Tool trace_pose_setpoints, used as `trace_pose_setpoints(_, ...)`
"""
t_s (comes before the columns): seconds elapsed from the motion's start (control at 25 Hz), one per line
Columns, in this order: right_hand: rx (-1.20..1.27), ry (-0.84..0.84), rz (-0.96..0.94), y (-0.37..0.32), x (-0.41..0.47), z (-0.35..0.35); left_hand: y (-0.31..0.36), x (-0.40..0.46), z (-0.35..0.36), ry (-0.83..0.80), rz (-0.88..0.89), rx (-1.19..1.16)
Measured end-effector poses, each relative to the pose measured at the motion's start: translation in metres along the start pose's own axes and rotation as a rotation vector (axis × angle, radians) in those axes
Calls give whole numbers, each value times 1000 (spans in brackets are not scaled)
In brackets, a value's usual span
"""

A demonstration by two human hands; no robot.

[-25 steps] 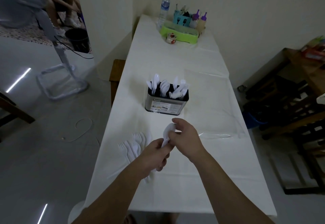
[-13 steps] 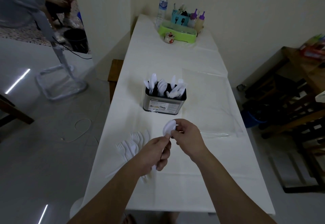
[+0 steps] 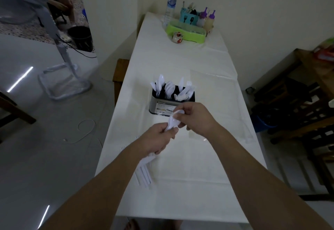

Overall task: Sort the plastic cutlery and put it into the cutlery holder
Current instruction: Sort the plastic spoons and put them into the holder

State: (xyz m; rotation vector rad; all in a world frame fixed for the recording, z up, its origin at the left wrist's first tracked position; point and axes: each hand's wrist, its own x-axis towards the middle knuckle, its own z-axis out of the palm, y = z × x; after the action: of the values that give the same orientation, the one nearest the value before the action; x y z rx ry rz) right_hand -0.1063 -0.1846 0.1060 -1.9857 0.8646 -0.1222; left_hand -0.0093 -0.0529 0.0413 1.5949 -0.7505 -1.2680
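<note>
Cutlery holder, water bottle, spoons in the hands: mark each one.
cutlery holder (image 3: 163, 107), head view, front wall with the label.
water bottle (image 3: 170, 7), head view, middle of the body.
spoons (image 3: 173, 121), head view, bowl of the spoon nearest the camera.

Both forearms are bare from the bottom edge of the view up to the wrists, with no sleeve or cuff on either. The left hand (image 3: 159, 137) and the right hand (image 3: 196, 116) are bare too, without gloves. The fingernails that show are short and unpainted. Bare toes show just below the table's near edge.
</note>
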Motion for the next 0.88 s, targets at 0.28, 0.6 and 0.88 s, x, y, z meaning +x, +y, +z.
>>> trace_pose_setpoints(0.28,-187,64,-113,-19,35,-10,15,30,-24,107,80,77)
trace_pose_setpoints(0.6,-313,476,-202,-42,92,-39,-4,58,-55,547,91,483)
trace_pose_setpoints(0.88,-668,375,-236,-33,128,0,-21,83,-49,433,226,872)
